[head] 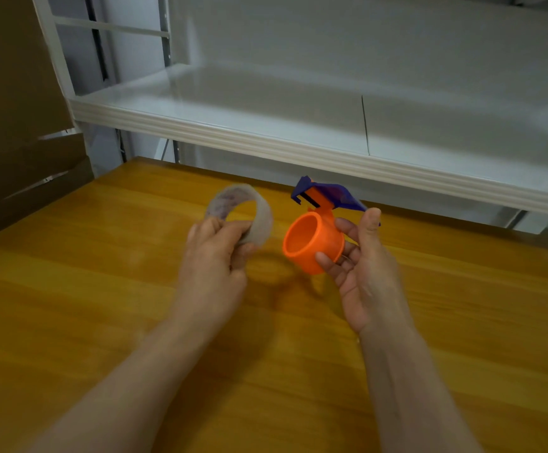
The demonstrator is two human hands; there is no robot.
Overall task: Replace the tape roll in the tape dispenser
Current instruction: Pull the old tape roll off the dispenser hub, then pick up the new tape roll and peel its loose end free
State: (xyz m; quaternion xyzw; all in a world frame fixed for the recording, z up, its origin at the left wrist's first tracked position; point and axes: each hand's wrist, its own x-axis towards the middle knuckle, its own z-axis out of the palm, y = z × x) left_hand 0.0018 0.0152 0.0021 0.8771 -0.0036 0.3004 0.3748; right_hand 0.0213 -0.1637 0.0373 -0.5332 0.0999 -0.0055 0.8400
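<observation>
So the ring (243, 210) is off the dispenser (313, 241), both held above the counter (102, 289). Left hand (215, 253) pinches the ring, which looks like a bare core or nearly so; right hand (360, 266) grips the dispenser, drum empty. A roll still has to go onto it.

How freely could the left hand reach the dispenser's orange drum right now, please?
Probably yes: the drum opens toward the left hand with nothing between them, though that hand holds a grey ring and the right hand grips the drum's far side.
</observation>
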